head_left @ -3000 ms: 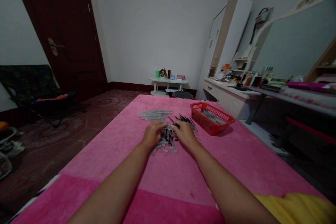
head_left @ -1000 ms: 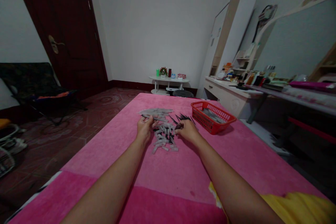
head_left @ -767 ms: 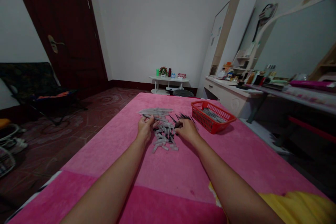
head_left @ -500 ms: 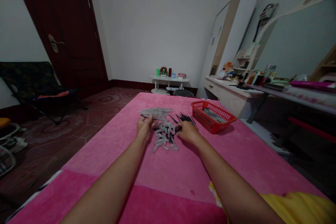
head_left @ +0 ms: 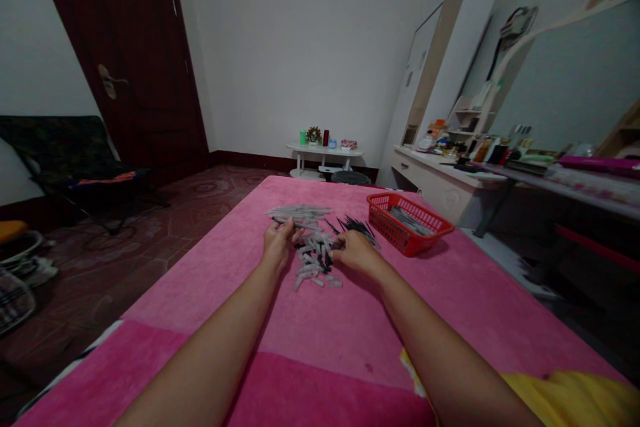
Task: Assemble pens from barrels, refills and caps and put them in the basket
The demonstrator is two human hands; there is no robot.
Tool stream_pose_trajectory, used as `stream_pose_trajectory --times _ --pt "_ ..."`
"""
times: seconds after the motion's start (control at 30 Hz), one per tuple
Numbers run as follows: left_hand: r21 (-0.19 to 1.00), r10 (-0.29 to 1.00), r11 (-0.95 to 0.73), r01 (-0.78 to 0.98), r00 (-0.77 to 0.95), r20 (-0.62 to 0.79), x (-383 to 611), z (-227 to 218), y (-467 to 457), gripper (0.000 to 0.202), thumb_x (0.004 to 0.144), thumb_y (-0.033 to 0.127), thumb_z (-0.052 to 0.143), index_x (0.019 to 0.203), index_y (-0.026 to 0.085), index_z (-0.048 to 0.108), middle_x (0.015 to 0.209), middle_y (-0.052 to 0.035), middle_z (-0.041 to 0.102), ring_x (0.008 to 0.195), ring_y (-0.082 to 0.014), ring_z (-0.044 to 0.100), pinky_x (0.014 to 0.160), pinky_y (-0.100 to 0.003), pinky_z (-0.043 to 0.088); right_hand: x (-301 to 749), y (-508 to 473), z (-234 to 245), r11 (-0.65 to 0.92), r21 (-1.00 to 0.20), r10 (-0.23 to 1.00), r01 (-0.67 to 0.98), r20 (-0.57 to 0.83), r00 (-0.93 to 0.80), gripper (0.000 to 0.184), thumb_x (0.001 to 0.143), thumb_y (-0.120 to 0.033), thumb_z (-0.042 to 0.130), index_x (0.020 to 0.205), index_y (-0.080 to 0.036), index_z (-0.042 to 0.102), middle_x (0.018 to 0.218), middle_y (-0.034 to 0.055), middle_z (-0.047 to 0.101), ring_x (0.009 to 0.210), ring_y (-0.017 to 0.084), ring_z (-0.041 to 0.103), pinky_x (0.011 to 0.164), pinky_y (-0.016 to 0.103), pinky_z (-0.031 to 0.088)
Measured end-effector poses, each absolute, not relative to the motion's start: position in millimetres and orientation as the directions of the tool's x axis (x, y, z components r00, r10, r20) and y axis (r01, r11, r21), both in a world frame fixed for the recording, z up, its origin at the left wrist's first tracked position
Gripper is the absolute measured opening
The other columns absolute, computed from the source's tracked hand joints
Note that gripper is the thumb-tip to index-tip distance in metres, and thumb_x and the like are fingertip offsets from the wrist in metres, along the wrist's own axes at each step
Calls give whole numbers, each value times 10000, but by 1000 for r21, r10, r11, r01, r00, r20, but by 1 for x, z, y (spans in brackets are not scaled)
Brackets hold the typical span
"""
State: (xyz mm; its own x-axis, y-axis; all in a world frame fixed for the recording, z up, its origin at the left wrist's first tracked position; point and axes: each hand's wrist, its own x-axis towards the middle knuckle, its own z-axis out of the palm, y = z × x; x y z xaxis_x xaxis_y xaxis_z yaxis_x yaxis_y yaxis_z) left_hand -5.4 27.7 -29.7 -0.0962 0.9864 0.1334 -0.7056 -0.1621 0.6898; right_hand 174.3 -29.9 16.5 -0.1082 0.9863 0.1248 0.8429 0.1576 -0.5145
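Observation:
My left hand [head_left: 279,245] is closed on a slim pen [head_left: 306,226], held roughly level, its dark end pointing left. My right hand [head_left: 359,252] pinches at the right side of a loose pile of short clear and black pen caps [head_left: 313,261]; something small and dark shows at its fingertips, too small to name for certain. Behind my left hand lies a bundle of translucent pen barrels [head_left: 300,211]. Thin black pen pieces [head_left: 357,225] lie fanned out just beyond my right hand.
A red plastic basket [head_left: 407,240] holding slim grey pens stands to the right on the pink cloth [head_left: 320,333]. Yellow fabric [head_left: 565,397] lies at the lower right. Beyond are a small white table [head_left: 325,149], a cluttered dresser [head_left: 450,173] and a folding chair [head_left: 65,153].
The whole view has shifted slightly. My left hand keeps its hold on the pen, and my right hand stays at the edge of the cap pile with its fingers pinched.

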Motion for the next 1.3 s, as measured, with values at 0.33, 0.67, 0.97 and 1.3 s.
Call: stream_pose_trajectory --times 0.33,0.67,0.97,1.3 --pt "709 987 -142 -691 -45 153 -4 -27 24 370 613 298 823 856 127 603 805 -45 707 738 -143 678 693 -259 553 173 -22 14 313 -703 910 639 415 10 86 663 -159 615 730 -125 659 660 30 657 600 136 578 550 210 391" --pt "740 991 -113 -663 -18 136 -1 -24 22 363 612 307 824 831 122 602 772 -44 705 687 -144 678 658 -254 565 169 -24 15 368 -704 892 607 451 -18 110 676 -155 617 775 -135 662 703 21 671 614 129 581 587 216 414" --pt "713 988 -19 -701 96 121 -2 -27 23 276 648 216 803 795 146 580 741 1 688 691 -122 677 690 -245 585 165 -34 17 446 -344 746 826 654 -130 134 784 -139 568 884 -173 650 861 58 658 799 183 588 722 270 418" --pt "713 989 37 -700 130 76 3 -29 22 252 693 155 766 827 146 553 801 -22 704 787 -152 693 758 -265 580 163 -40 16 454 -272 697 848 701 -149 156 794 -72 534 864 -158 644 850 81 644 833 206 588 751 280 417"
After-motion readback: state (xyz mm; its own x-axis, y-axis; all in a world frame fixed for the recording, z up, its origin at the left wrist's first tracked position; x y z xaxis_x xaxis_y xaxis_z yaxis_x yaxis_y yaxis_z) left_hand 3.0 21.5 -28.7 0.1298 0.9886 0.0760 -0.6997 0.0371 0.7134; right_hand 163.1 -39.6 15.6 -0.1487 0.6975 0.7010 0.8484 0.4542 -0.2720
